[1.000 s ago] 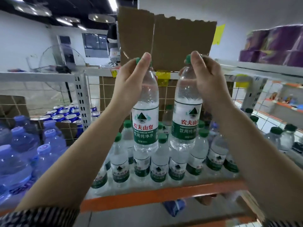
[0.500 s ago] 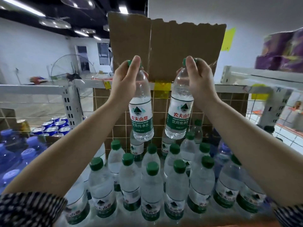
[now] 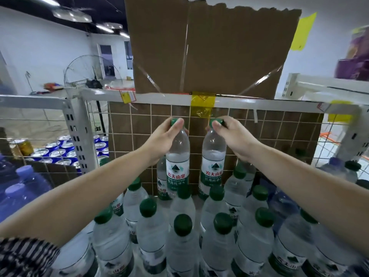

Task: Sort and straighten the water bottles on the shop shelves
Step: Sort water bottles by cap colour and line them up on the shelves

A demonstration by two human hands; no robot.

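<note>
My left hand (image 3: 162, 139) grips the neck and green cap of one clear water bottle (image 3: 177, 166) with a green-and-white label. My right hand (image 3: 232, 134) grips the cap of a second, matching bottle (image 3: 213, 166). Both bottles hang upright side by side at the back of the shelf, close to the brown wire-grid back panel (image 3: 259, 132). Their bases are hidden behind several rows of green-capped water bottles (image 3: 182, 226) standing on the shelf in front. One more bottle (image 3: 161, 176) stands just behind my left one.
A torn cardboard sheet (image 3: 209, 48) rises above the white top rail (image 3: 259, 102). On the left, beyond a white upright (image 3: 79, 136), stand blue cans (image 3: 58, 152) and large blue-capped bottles (image 3: 24, 188). Purple packs (image 3: 355, 62) sit top right.
Both hands have carried their bottles forward and down, from in front of the cardboard to the back row of the shelf. The camera has tilted down over the bottles.
</note>
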